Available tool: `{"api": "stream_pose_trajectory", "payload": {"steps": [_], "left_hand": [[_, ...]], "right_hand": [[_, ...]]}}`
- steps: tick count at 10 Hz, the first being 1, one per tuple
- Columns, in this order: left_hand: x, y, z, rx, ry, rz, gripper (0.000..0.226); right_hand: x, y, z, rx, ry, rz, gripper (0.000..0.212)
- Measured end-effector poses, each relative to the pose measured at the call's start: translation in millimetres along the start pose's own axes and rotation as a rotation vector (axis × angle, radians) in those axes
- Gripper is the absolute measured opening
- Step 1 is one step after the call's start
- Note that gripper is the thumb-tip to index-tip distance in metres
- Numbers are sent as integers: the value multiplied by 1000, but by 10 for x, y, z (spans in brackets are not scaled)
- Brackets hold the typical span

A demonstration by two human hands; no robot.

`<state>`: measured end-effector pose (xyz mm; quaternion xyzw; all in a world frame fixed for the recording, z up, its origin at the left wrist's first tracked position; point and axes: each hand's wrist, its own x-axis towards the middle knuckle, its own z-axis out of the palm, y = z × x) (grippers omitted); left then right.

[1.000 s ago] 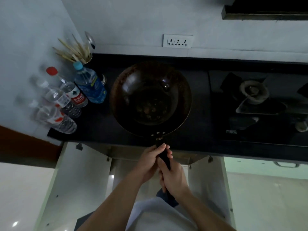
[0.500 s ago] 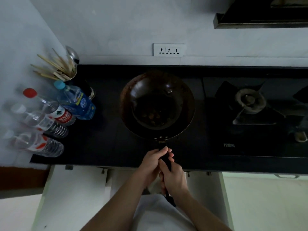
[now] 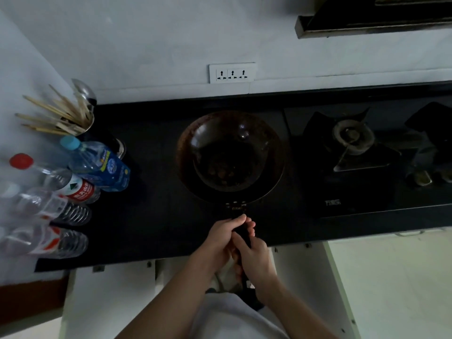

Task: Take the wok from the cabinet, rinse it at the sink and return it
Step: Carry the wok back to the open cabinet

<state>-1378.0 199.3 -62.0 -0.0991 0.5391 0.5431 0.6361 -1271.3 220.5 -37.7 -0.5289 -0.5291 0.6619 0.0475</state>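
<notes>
A dark round wok (image 3: 232,155) with brownish rusty patches inside is over the black countertop (image 3: 156,216), its long black handle pointing toward me. My left hand (image 3: 223,238) wraps the handle nearer the bowl. My right hand (image 3: 254,263) grips the handle just behind it. Whether the wok rests on the counter or hangs just above it, I cannot tell. Below the counter edge the white cabinet doors (image 3: 110,302) stand open. No sink is in view.
Several plastic water bottles (image 3: 97,167) stand at the counter's left end beside a metal holder of chopsticks and a ladle (image 3: 73,113). A gas hob with a burner (image 3: 352,135) lies right of the wok. A wall socket (image 3: 232,72) and range hood (image 3: 374,15) are above.
The wok and both hands have shifted forward over the counter as the view rose; the grip on the handle stays the same.
</notes>
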Motion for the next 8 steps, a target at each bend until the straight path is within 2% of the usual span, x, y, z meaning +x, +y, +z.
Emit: {"api": "stream_pose_trajectory", "payload": {"steps": [5, 6, 7, 8], "left_hand": [[-114, 112, -255, 84, -93, -37, 34], [-150, 94, -247, 129, -56, -9, 34], [-171, 137, -207, 196, 32, 50, 22], [-236, 157, -259, 389, 143, 119, 16]], "right_hand": [[-37, -34, 273, 21, 22, 56, 28], [-3, -35, 233, 10, -14, 51, 27], [49, -23, 150, -64, -62, 51, 32], [102, -58, 55, -203, -44, 32, 36]]}}
